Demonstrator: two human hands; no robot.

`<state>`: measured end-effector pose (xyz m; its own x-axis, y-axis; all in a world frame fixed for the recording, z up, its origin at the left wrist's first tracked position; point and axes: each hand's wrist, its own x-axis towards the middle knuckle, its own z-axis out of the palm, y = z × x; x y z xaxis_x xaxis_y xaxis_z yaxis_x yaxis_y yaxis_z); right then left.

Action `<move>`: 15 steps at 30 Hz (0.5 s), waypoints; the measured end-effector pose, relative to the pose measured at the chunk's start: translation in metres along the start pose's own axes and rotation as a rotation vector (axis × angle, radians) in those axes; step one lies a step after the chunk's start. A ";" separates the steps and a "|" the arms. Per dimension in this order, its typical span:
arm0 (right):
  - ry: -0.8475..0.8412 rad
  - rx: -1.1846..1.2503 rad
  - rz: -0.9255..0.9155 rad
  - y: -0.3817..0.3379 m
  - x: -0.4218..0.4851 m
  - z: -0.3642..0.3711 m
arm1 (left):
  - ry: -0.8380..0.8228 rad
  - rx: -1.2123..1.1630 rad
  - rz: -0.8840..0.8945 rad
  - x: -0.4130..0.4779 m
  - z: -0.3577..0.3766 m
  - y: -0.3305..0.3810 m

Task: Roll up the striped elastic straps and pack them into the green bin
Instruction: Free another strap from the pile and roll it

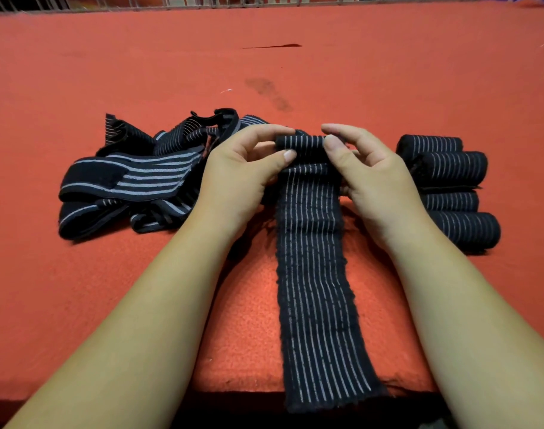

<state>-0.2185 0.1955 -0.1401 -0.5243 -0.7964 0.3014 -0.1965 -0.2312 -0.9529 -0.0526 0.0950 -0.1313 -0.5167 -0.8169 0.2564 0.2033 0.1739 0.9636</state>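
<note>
Both hands are on the far end of one striped elastic strap [317,289], which is laid straight toward the near edge of the red worktop [357,72] so it feeds in evenly. The left hand [239,174] and right hand [372,178] each pinch one end of the small roll [301,143], thumb against curled fingers [280,155], to hold it tight and square. Tangled loose straps [131,178] wait at the left. Four finished rolls [450,181] lie in a row at the right, likely staged for packing. No green bin is in view.
</note>
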 end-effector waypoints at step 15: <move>0.057 0.017 -0.058 0.004 0.002 -0.004 | 0.074 0.114 -0.019 0.002 0.006 -0.005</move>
<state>-0.2235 0.1949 -0.1433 -0.5587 -0.7485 0.3571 -0.2142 -0.2857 -0.9341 -0.0593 0.0960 -0.1355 -0.4557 -0.8585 0.2353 0.0960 0.2154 0.9718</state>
